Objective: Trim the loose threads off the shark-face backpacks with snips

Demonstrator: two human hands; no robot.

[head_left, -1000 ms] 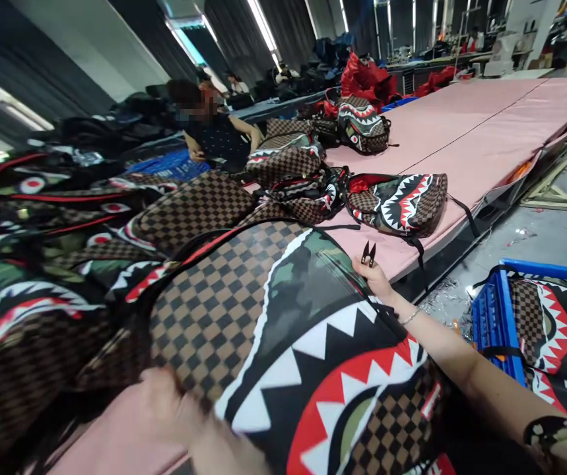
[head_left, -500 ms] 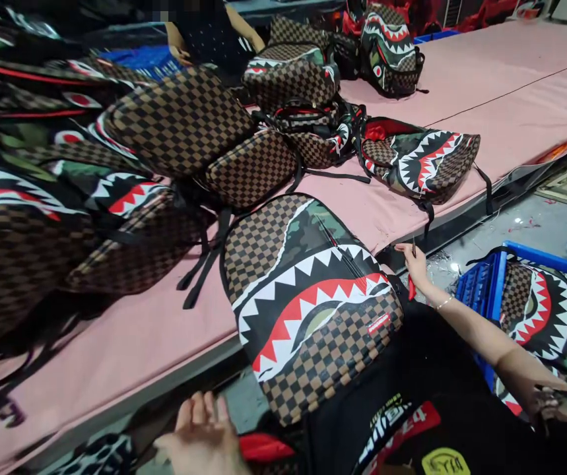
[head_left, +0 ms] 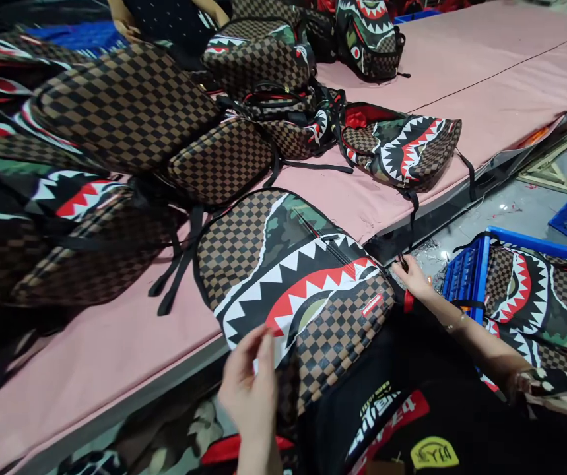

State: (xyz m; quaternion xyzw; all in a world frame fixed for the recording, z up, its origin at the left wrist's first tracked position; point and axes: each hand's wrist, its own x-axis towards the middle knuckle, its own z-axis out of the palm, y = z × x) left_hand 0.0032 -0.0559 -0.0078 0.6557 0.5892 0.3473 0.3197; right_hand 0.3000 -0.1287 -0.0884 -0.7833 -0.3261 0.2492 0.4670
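A brown-checked backpack (head_left: pixel 333 343) with a shark-mouth print leans against the table edge, just in front of my body. My left hand (head_left: pixel 251 379) is over its lower left edge, thumb and fingers apart; whether it touches the fabric I cannot tell. Beside the bag's right edge, my right hand (head_left: pixel 413 276) is closed on a slim red-handled tool (head_left: pixel 408 301). The tool's dark tip pokes up above the fingers, and most of it is hidden.
The pink-covered table (head_left: pixel 466 72) runs from lower left to upper right. Checked backpacks (head_left: pixel 125 109) pile up at left, and another shark-print backpack (head_left: pixel 412 152) lies farther along. Blue crates (head_left: pixel 466 270) with bags stand on the floor at right. Across the table is a person (head_left: pixel 169 26).
My left hand has risen from below the bag to its lower left edge, and its fingers have curled in. My right hand has come slightly lower, closer to the bag. The view has shifted right.
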